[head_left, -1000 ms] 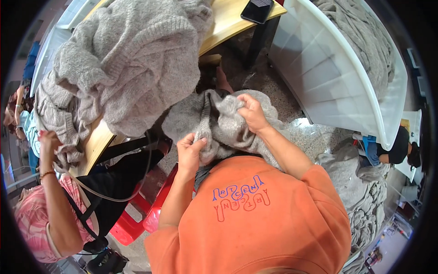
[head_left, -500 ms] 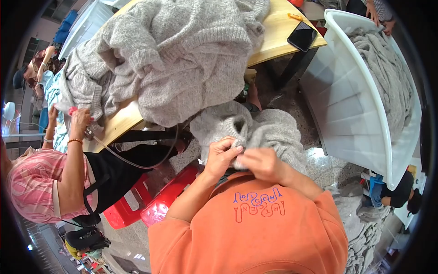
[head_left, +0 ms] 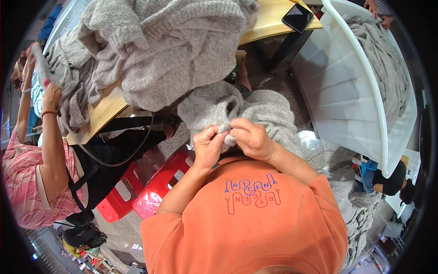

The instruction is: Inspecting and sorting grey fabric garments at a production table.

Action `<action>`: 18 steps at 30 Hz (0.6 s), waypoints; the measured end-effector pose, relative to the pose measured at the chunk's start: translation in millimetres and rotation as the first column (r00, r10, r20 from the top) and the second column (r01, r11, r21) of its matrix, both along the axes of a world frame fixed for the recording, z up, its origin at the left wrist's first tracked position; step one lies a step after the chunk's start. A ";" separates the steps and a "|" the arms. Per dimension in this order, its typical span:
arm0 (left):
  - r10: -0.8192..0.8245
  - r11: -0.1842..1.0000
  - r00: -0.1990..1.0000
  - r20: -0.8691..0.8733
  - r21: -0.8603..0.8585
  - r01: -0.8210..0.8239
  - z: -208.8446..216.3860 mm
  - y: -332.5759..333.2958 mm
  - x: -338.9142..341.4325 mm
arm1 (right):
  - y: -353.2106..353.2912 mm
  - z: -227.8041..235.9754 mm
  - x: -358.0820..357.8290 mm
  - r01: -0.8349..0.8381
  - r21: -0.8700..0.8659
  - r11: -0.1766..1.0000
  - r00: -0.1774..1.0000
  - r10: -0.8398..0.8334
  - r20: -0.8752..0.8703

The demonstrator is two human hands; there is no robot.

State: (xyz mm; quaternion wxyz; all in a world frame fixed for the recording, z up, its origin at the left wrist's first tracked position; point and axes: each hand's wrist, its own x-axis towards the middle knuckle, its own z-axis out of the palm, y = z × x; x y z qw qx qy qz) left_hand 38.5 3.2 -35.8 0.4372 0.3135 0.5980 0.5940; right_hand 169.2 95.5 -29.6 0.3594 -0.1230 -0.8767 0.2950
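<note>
A grey knitted sweater [head_left: 267, 107] lies bunched over my lap, its ribbed edge drawn up toward my chest. My left hand [head_left: 208, 145] pinches a bit of this knit between thumb and fingertips. Close beside it, my right hand [head_left: 253, 140] has its fingertips pressed together at the same spot on the fabric. Whether a small tool or thread sits between the fingers is hidden.
Ahead, a wooden table [head_left: 269, 23] bears a heap of grey sweaters [head_left: 178, 59] and a black phone [head_left: 297, 18]. To the right stands a white bin [head_left: 337, 91] of grey knits. Red stools [head_left: 157, 185] and a co-worker in pink [head_left: 43, 182] are at left.
My right hand, blurred before, now shows sharply, its fingertips beside my left hand. The whole view has shifted slightly. At left, the co-worker has raised a grey piece of fabric.
</note>
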 end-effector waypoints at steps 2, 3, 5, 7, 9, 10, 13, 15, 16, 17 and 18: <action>0.036 0.998 0.986 -0.164 0.056 -0.027 0.4 -2.3 1.0 | 5.1 1.1 -3.9 -0.061 -0.336 0.940 0.998 0.052 -0.037; 0.051 0.997 0.965 -0.258 0.071 -0.033 0.7 -3.3 1.4 | 9.8 1.0 -6.4 -0.118 -0.397 0.910 0.993 0.107 -0.050; 0.061 0.995 0.935 -0.349 0.089 -0.031 1.4 -4.5 1.1 | 18.7 0.6 -8.5 -0.195 -0.576 0.794 0.977 0.209 -0.044; 0.082 0.991 0.859 -0.505 0.136 -0.014 2.4 -4.8 -0.4 | 21.5 -0.6 -9.4 -0.146 -0.805 0.575 0.963 0.269 0.017; 0.122 0.979 0.800 -0.588 0.203 0.000 3.6 -3.8 -2.9 | 18.0 -3.1 -11.9 -0.103 -0.794 0.600 0.967 0.248 0.062; 0.136 0.973 0.741 -0.657 0.228 0.024 4.0 -2.7 -4.1 | 14.1 -4.5 -13.2 -0.079 -0.764 0.641 0.977 0.203 0.070; 0.169 0.965 0.592 -0.788 0.253 0.062 3.8 1.0 -7.5 | 1.6 -8.3 -15.7 0.041 -0.719 0.693 0.984 0.096 0.149; 0.177 0.963 0.537 -0.824 0.257 0.076 2.2 3.2 -8.2 | -4.2 -9.4 -16.3 0.083 -0.649 0.756 0.983 0.044 0.178; 0.181 0.965 0.492 -0.851 0.249 0.076 1.2 3.5 -8.2 | -5.5 -9.6 -16.5 0.128 -0.580 0.804 0.984 -0.030 0.177; 0.171 0.968 0.486 -0.857 0.239 0.079 -0.2 4.1 -7.5 | -6.2 -9.7 -16.7 0.121 -0.574 0.810 0.982 -0.012 0.190; 0.207 0.959 0.470 -0.858 0.273 0.076 -1.6 4.5 -6.7 | -5.3 -9.8 -17.1 0.142 -0.470 0.871 0.984 -0.071 0.166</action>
